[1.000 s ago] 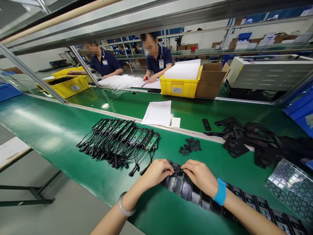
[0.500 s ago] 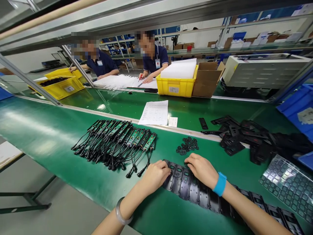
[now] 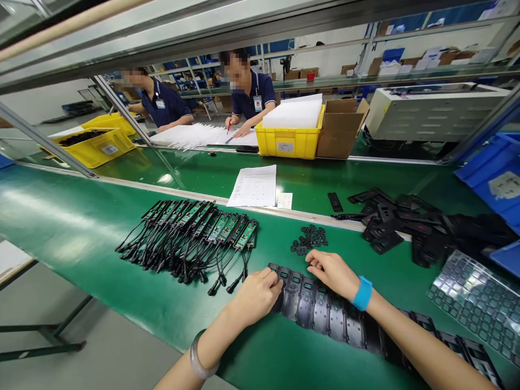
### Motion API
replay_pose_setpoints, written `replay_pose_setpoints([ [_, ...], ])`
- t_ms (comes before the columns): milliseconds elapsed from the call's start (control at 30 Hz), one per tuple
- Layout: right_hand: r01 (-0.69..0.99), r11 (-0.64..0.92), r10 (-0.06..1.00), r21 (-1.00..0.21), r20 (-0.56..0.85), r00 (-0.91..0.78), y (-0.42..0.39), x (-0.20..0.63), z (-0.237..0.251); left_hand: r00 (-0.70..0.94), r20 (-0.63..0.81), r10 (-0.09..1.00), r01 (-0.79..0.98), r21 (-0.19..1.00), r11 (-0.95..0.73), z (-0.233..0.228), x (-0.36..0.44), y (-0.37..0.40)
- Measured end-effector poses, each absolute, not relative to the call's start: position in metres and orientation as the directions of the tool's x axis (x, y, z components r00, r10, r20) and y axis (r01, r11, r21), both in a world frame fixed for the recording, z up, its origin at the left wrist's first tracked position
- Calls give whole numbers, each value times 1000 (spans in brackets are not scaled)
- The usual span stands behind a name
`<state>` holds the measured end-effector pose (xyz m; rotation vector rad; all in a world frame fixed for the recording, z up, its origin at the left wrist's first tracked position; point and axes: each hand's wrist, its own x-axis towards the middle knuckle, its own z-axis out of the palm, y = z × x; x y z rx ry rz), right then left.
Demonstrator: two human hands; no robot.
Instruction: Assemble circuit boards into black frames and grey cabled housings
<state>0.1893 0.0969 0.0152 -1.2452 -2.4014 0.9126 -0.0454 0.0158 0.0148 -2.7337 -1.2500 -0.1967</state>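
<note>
My left hand (image 3: 255, 295) curls fingers-down on the near end of the row of overlapping black plastic housings (image 3: 325, 314); right hand (image 3: 335, 273) lies flat on it, fingertips hidden. Row's far end cut off beside clear blister tray (image 3: 475, 298).

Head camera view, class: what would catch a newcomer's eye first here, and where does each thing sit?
Nearest the camera, the left hand and right hand rest on a long row of black plastic casings along the green bench. To their left lies a fanned bundle of circuit boards with black cables. Across the bench, a bright yellow bin holds white sheets beside two seated co-workers.
</note>
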Motion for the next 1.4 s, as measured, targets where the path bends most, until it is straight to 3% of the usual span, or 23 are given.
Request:
replay_pose_setpoints([
  [100,582,407,825,-704,10,-565,92,195,24,679,97,728,735,-77,-674,17,-46,13],
  [300,521,442,810,-730,76,-582,63,196,29,562,146,814,803,141,-579,21,-37,14],
  [533,532,700,681,-476,221,-698,42,188,10,641,176,747,755,30,-655,16,-15,19],
  [667,507,795,597,-331,283,-751,36,187,9,676,197,711,720,28,-693,15,-17,18],
  [800,484,839,544,-249,365,-756,31,189,7,704,232,671,686,18,-727,13,-22,16],
  [900,474,852,522,-220,401,-753,30,189,5,735,180,653,666,-17,-745,12,-23,15],
  [1200,354,924,383,-147,336,-860,32,189,9,793,41,607,609,-47,-792,12,-17,5],
  [1300,378,900,427,-217,264,-865,37,192,16,783,14,621,621,-12,-783,21,-18,6],
  [1400,467,825,538,-317,189,-822,60,193,23,713,-19,701,697,126,-706,34,-23,22],
])
